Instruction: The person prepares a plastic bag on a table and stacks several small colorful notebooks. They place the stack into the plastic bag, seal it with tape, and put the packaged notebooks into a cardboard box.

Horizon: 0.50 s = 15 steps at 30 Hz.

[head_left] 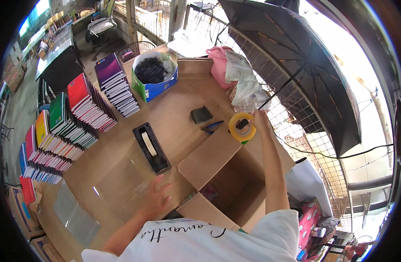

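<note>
My right hand point(259, 118) is closed on the edge of a wide yellow roll of tape point(236, 118), holding it above the far side of an open cardboard box point(211, 159). The box has its flaps spread, and something pinkish shows dimly inside. My left hand point(157, 194) hovers over the table with its fingers apart and nothing in them. Just beyond it sits a black tape dispenser point(159, 162) with a pale roll in it. Blue-handled pliers point(212, 127) and a dark green block-like piece point(201, 114) lie near the tape roll.
Stacks of spiral notebooks point(80, 89) line the table's left side. Clear plastic sheets point(74, 214) lie at the near left. A blue-green carton point(163, 83) of black coils stands at the back. An open black umbrella point(292, 56) leans against wire mesh at right.
</note>
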Tool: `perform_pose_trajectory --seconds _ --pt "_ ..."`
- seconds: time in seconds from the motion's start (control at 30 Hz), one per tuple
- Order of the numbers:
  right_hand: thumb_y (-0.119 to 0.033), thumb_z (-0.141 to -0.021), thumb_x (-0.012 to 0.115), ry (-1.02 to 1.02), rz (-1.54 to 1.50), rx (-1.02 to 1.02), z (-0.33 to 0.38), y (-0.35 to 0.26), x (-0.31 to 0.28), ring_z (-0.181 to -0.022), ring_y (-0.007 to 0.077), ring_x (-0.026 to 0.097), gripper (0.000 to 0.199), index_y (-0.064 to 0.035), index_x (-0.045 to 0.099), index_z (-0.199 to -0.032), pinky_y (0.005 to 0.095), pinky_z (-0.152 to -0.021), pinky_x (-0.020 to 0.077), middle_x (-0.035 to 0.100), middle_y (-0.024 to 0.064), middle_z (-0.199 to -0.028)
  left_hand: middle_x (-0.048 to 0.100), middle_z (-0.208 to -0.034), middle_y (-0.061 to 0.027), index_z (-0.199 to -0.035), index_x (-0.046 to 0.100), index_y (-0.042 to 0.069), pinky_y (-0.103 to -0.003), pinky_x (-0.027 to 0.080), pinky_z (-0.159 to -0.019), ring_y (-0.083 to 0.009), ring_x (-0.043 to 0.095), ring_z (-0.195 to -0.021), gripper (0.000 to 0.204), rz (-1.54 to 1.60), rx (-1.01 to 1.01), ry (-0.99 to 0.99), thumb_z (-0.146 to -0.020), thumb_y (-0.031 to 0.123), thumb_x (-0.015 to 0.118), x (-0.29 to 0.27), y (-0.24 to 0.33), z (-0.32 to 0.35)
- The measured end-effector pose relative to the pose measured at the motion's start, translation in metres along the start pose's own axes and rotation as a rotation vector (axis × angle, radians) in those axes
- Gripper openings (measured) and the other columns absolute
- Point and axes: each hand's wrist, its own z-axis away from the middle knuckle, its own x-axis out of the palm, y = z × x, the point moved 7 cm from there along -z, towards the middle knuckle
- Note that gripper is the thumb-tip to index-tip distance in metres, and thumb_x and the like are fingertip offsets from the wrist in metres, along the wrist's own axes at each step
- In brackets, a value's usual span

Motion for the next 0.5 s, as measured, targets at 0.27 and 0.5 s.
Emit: perform_pose_trajectory --seconds 0.27,0.5 --pt "-0.023 -0.076 0.063 0.125 -0.121 0.157 0.012 -0.061 -0.040 -0.086 0.0329 0.063 0.022 -0.0047 0.066 -0.087 0.0422 -0.077 0.0492 0.066 0.0170 -0.089 0.044 -0.128 -0.0174 -0.114 0.057 0.012 -0.049 0.037 -0.096 -0.0342 0.044 -0.117 0.044 -0.022 -0.234 0.102 -0.072 0.016 0.069 -0.014 -0.052 0.091" --pt "-0.011 -0.086 0.065 0.171 -0.793 -0.190 0.163 -0.239 -0.054 -0.074 0.0113 0.059 0.015 -0.0009 0.067 -0.097 0.0250 -0.068 0.0493 0.064 0.0028 -0.082 0.051 -0.121 -0.0063 -0.110 0.059 0.021 -0.047 0.040 -0.088 -0.0271 0.049 -0.114 0.041 -0.400 -0.379 -0.091 -0.071 0.030 0.071 -0.050 -0.094 0.268"
